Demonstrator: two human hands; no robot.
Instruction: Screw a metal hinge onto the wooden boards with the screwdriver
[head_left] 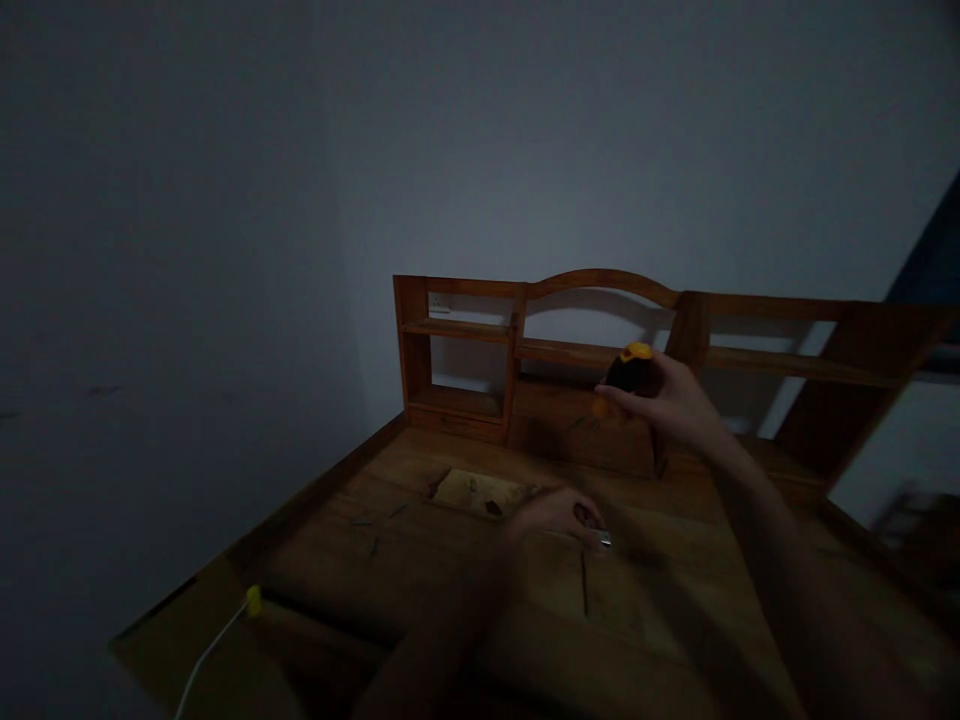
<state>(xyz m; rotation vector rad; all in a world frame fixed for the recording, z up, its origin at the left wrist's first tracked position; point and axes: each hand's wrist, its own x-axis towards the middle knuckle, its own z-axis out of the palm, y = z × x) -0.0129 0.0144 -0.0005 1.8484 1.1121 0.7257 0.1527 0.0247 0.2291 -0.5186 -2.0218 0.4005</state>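
Note:
The room is dim. My right hand [671, 400] is raised above the wooden desk [420, 600] and closed round a black tool handle with a yellow cap [632, 370], probably a screwdriver. My left hand [559, 515] rests low on the desk top, fingers pinched on a small shiny item I cannot make out. A thin dark nail or screw [584, 585] lies on the desk just below that hand.
A wooden shelf unit [465, 330] with open compartments stands at the back of the desk against the wall. A small flat board [480, 492] and several loose screws [375, 530] lie left of my hands. A white cable with a yellow end [251, 603] hangs at the desk's near left edge.

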